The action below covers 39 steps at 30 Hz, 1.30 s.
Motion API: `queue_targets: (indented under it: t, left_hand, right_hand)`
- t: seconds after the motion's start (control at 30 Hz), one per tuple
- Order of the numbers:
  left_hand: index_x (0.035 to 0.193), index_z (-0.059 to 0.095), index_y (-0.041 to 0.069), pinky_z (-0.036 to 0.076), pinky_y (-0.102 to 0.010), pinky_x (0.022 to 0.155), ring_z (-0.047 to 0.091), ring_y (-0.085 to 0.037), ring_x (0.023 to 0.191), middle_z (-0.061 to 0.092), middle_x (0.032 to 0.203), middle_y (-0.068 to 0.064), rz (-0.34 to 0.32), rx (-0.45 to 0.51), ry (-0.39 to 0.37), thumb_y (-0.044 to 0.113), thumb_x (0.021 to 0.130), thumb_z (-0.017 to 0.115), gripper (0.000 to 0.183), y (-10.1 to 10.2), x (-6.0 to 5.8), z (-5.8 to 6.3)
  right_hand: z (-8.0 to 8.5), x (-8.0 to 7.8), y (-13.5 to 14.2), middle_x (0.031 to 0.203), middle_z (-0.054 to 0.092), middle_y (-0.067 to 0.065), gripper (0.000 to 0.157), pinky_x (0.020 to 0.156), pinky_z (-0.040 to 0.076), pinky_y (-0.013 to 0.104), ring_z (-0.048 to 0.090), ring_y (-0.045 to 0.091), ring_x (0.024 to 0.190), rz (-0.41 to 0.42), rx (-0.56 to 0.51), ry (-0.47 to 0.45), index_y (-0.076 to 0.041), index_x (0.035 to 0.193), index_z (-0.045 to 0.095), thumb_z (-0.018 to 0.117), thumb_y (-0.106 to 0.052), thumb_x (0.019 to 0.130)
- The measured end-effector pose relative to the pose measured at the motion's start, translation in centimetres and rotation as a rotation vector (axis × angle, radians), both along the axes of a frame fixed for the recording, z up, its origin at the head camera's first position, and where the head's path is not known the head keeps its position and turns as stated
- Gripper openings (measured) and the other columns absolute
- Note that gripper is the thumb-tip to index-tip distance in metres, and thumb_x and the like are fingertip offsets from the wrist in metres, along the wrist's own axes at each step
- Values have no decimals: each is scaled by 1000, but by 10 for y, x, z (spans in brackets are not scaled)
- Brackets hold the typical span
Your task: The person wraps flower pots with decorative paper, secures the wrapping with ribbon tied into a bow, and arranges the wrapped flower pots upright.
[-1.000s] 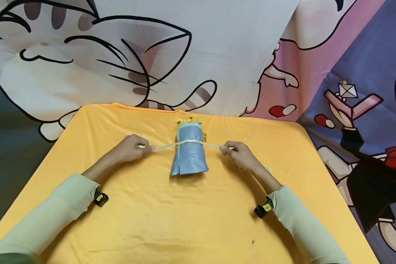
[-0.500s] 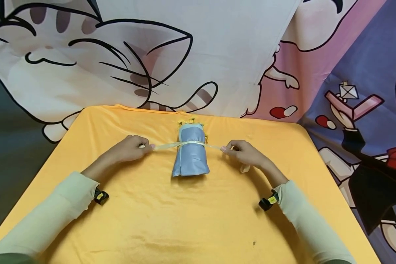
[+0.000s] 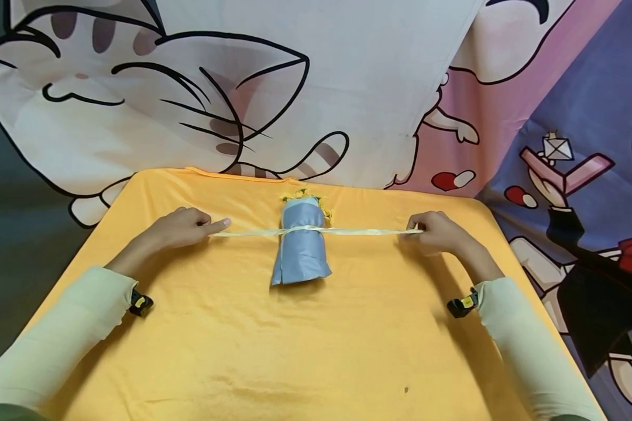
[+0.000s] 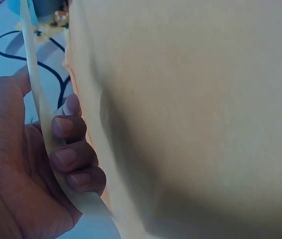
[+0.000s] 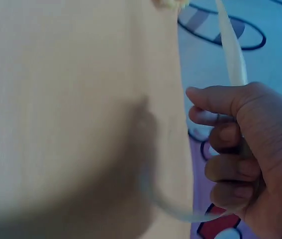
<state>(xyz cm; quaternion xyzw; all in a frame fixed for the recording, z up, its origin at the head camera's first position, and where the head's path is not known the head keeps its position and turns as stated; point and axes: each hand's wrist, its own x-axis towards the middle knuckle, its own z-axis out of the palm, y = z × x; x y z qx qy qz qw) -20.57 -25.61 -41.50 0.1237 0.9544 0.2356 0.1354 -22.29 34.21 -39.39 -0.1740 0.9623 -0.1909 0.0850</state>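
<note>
A small bouquet wrapped in blue-grey paper [image 3: 304, 257] lies toward the back of the table, yellow flowers [image 3: 301, 193] showing at its far end. Around its middle runs a pale yellow ribbon [image 3: 358, 232], stretched out nearly straight to both sides. My left hand [image 3: 181, 227] holds one end; in the left wrist view the ribbon [image 4: 36, 89] crosses the palm under curled fingers. The other end is in my right hand [image 3: 437, 231], whose fingers curl round the ribbon [image 5: 234, 55] in the right wrist view, with a loose tail hanging below.
A yellow cloth [image 3: 274, 351] covers the table. Behind it hangs a white backdrop [image 3: 379, 88] with a cartoon cat, and a blue and pink printed cloth [image 3: 574, 105] on the right. A small dark spot [image 3: 406, 389] marks the tablecloth near the front.
Both hands have moved outward, the right one farther, so longer stretches of ribbon show on each side. The left thumb now points out straight. The bouquet stays nearly in place.
</note>
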Motion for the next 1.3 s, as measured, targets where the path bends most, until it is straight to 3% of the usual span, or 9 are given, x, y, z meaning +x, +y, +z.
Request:
queue_targets:
  t: [0.13,0.33,0.43,0.53,0.73,0.87,0.97,1.13,1.3]
  left_hand:
    - [78,61,16,33,-33,62,43,-19,63,47,67,2,13,-21,5,83,109,45,75,-6,-1,-4]
    - [75,57,19,32,-32,61,40,-18,62,45,66,3,20,1,23,80,110,46,72,-6,0,-11]
    - [76,59,18,32,-31,60,40,-17,62,45,65,3,23,21,39,78,111,47,71,-4,1,-11]
    - [78,62,18,32,-31,60,41,-17,62,47,66,3,34,18,53,78,111,49,70,-1,2,-11]
    - [84,66,18,34,-34,62,46,-19,66,52,70,1,59,-7,74,77,109,55,65,9,5,-6]
    - [86,67,17,37,-35,65,51,-21,69,57,74,0,65,-31,92,74,109,58,62,16,7,-3]
    - [87,68,18,40,-37,71,54,-21,71,62,75,0,24,-36,149,66,111,62,53,24,7,-2]
    - [98,73,15,49,-39,79,61,-19,77,70,85,-2,-104,138,182,42,115,66,33,52,6,-2]
    - [129,69,10,57,-46,103,69,-26,114,73,124,-10,-123,391,40,36,117,64,30,91,10,-7]
  right_hand:
    - [-4,0,11,72,57,-2,22,67,40,33,49,18,68,-21,41,-2,-12,94,77,81,-31,105]
    - [-9,4,11,82,62,2,34,71,44,33,54,19,77,1,51,-169,-12,108,73,86,-43,101]
    - [-5,8,5,102,74,8,38,83,54,36,66,23,95,43,32,-231,-9,119,71,88,-36,99]
    - [2,12,-6,122,74,18,45,97,57,46,68,32,112,85,17,-257,-3,132,69,89,-25,97]
    - [11,25,-41,134,67,30,49,107,55,66,65,49,125,151,68,-117,4,142,66,81,-18,101]
    - [6,32,-65,132,70,28,40,105,59,64,68,45,124,171,28,-25,5,139,68,76,-19,108]
    - [0,38,-82,127,74,23,33,102,63,59,73,40,117,180,-19,32,4,134,73,74,-18,109]
    - [-5,51,-115,130,76,17,29,99,66,55,77,36,117,153,-177,100,-1,134,74,70,-20,113]
    - [-7,57,-147,138,73,15,34,100,66,52,76,33,122,118,-345,125,-4,140,72,68,-26,115]
